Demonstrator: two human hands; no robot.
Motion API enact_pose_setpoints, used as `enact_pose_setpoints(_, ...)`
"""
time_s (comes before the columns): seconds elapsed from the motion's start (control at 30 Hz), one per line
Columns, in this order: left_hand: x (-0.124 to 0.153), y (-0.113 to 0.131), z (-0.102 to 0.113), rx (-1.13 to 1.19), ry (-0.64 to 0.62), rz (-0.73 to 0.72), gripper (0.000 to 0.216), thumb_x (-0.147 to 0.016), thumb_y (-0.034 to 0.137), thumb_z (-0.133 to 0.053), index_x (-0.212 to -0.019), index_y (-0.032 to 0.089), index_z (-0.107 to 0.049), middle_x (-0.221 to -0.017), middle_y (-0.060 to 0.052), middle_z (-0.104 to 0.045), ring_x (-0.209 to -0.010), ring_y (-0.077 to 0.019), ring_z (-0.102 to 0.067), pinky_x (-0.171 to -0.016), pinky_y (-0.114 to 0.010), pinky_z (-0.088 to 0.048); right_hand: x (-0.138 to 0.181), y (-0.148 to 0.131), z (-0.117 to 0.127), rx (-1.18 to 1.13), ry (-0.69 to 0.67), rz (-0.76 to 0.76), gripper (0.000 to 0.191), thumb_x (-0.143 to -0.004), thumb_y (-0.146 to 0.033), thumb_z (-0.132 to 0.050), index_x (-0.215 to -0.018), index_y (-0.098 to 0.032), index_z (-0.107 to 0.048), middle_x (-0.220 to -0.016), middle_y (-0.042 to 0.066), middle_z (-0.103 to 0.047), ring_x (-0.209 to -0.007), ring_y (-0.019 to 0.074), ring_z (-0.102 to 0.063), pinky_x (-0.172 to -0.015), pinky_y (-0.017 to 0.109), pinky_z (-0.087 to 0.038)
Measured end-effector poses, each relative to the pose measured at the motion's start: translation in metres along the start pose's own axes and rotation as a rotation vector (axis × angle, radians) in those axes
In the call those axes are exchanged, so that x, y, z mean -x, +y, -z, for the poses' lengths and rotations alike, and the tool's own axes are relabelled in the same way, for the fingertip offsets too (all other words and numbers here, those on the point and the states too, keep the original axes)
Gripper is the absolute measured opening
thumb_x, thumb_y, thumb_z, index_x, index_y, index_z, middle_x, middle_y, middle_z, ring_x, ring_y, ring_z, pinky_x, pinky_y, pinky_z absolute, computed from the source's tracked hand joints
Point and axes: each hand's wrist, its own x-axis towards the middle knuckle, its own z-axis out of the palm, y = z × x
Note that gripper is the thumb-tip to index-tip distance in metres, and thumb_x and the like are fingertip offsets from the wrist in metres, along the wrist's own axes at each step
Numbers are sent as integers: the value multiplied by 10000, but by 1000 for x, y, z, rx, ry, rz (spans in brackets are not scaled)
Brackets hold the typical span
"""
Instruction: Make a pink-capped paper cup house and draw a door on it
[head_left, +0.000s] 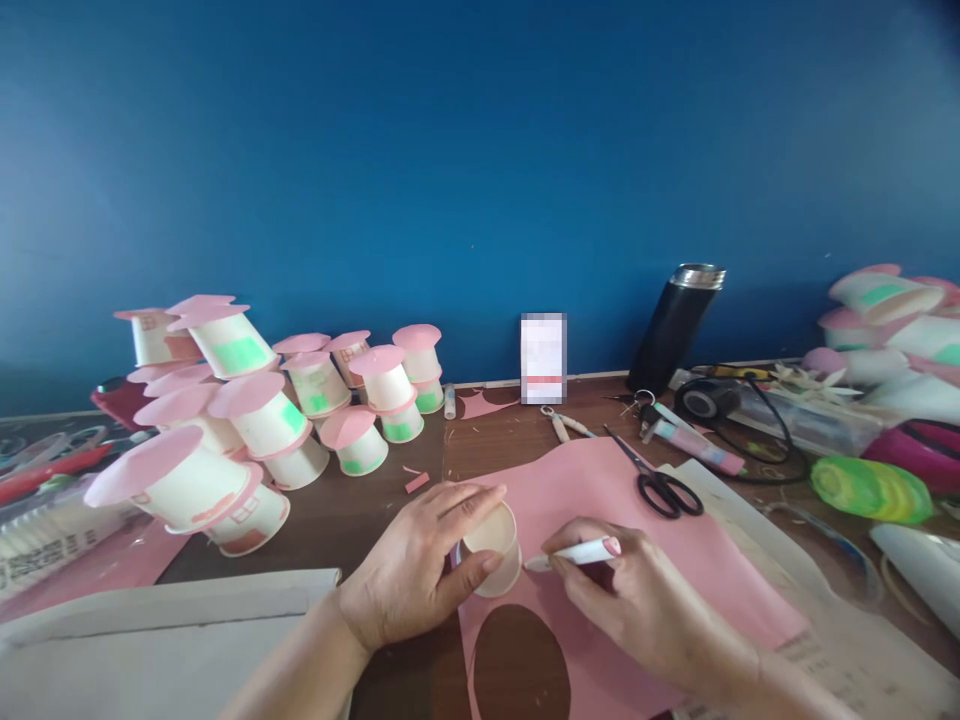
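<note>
My left hand (431, 555) grips a white paper cup (491, 545) that stands on a sheet of pink paper (577, 480). Its thumb and fingers press on the cup's upper end. In my right hand (630, 590) is a white marker (592, 551) with a pinkish end, held like a pen. The marker's tip points left at the paper, close beside the cup's lower edge; whether it touches the sheet I cannot tell. A round hole is cut from the paper just below the cup, with brown table showing through.
Black scissors (667, 493) lie on the sheet's far right part. Stacked cups with pink tops (259, 405) crowd the left. A black bottle (677, 330) leans against the blue wall, near pliers (566, 425) and a glue tube (697, 447). A green-yellow object (870, 490) lies right.
</note>
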Motion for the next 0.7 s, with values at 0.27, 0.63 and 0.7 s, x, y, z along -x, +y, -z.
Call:
enact_pose_setpoints(0.27, -1, 0, 0, -3, 7, 2, 535, -945, 427, -483, -1431, 220, -394, -1399, -79, -550, -1273, -236, -505, -1059, -400, -419, -4, 0, 1, -3, -1, 12, 168, -895, -158, -513, -884, -245, -656, -879, -41, -729, -835, 140, -672, -766, 237, -494)
enact_pose_setpoints(0.63, 0, 1, 1, 2, 8, -1, 533, -946, 423, -484, -1433, 231, -389, -1394, -83, -554, -1268, -242, -509, -1053, -416, -426, -4, -5, 2, -8, 24, 17, 161, -870, -136, -520, -841, -232, -647, -841, -30, -726, -809, 153, -674, -758, 244, -492)
enact_pose_setpoints(0.7, 0, 1, 1, 2, 7, -1, 531, -947, 423, -481, -1432, 228, -391, -1396, -81, -552, -1270, -239, -507, -1054, -409, -426, -4, -5, 1, -11, 25, 19, 170, -865, -124, -521, -850, -235, -649, -849, -35, -726, -810, 147, -671, -761, 238, -488)
